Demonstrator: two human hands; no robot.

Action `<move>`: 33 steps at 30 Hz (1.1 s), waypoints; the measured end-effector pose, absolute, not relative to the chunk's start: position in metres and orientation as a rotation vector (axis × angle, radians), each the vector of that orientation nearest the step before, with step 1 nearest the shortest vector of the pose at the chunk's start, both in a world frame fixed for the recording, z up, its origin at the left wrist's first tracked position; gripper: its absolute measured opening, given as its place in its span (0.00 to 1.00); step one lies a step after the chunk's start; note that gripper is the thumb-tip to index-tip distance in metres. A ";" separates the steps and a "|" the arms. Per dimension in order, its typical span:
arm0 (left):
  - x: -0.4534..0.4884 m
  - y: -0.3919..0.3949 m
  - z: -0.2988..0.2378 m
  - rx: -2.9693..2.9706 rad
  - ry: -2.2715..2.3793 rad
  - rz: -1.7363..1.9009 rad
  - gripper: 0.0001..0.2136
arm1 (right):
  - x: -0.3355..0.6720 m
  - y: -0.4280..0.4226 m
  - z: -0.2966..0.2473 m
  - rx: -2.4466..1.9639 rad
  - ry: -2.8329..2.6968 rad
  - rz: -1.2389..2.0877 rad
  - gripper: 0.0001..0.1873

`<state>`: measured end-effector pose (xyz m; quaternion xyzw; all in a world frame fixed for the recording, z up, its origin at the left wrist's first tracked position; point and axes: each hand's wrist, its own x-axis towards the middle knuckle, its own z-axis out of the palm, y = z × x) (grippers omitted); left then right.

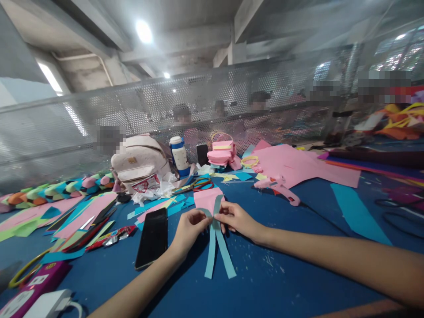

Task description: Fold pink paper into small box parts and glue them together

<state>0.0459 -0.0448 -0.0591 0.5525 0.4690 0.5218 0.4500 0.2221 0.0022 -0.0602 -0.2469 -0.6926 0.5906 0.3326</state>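
Note:
My left hand [189, 229] and my right hand [236, 219] meet over a blue table [271, 274], both pinching light blue paper strips [217, 245]. The strips cross at my fingertips and trail toward me in two tails. Their upper end loops over a pink paper piece [206, 197] lying just beyond my fingers. A black phone [153, 237] lies flat just left of my left hand.
A pink glue gun [278, 187] lies at mid right, scissors [198, 184] behind the pink piece. A pink backpack [141, 161], a bottle [179, 154] and stacked pink paper baskets [222, 152] stand at the back. Paper sheets and scraps litter both sides. People sit behind a perforated metal screen [99, 115].

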 end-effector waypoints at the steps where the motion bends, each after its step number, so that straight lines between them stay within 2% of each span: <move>1: 0.046 -0.045 -0.059 1.365 1.154 1.293 0.16 | 0.222 0.002 -0.060 -0.645 -1.817 1.544 0.15; 33: 0.042 -0.043 -0.062 1.463 1.136 1.195 0.11 | 0.223 0.003 -0.062 -0.669 -1.804 1.512 0.16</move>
